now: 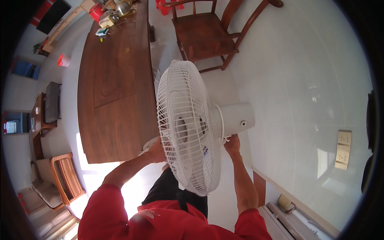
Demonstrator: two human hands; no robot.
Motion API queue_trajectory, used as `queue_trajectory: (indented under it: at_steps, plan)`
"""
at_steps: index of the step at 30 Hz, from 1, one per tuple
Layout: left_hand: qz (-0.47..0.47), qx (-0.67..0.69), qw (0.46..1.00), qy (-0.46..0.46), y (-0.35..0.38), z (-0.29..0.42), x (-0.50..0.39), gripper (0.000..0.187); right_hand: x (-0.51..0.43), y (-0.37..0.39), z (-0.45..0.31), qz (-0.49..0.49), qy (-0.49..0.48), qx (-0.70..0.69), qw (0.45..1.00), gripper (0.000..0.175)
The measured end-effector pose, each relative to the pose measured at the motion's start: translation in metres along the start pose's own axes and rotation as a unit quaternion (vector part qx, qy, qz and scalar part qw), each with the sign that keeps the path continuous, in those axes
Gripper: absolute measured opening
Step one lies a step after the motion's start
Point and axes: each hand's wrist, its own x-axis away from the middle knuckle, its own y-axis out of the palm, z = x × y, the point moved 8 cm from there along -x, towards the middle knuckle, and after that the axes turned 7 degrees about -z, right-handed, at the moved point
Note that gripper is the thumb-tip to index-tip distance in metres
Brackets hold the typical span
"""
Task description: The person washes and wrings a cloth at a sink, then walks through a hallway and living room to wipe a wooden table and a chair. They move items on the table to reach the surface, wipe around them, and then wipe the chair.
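A white electric fan stands upright right in front of me, its round wire cage facing left and its motor housing to the right. A white cord is looped around the neck behind the cage. My left hand is at the cage's left side, its fingers partly hidden by the wires; a pale cloth lies close by it. Below the motor housing, my right hand is at the cord's lower end, fingers bent; what it grips is not clear.
A long dark wooden table runs along the left, with a kettle and small boxes at its far end. Beyond the fan is a wooden armchair. A glossy wall with socket plates rises on the right.
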Motion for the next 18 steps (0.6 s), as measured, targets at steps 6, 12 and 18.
queue_trajectory:
  at_steps: [6,12,18]
  plan:
    - [0.013,0.018,0.981,-0.195,-0.017,-0.027,-0.018,0.052,-0.030,0.045,0.018,0.080,-0.298,0.172,0.936,0.045]
    - [0.135,0.080,0.918,-0.364,-0.055,-0.114,-0.007,0.042,-0.048,0.047,0.017,0.015,-0.243,0.184,0.952,0.044]
    - [0.387,0.397,0.770,-0.317,-0.022,-0.109,-0.016,0.034,-0.050,0.039,0.026,-0.018,-0.203,0.179,0.963,0.043]
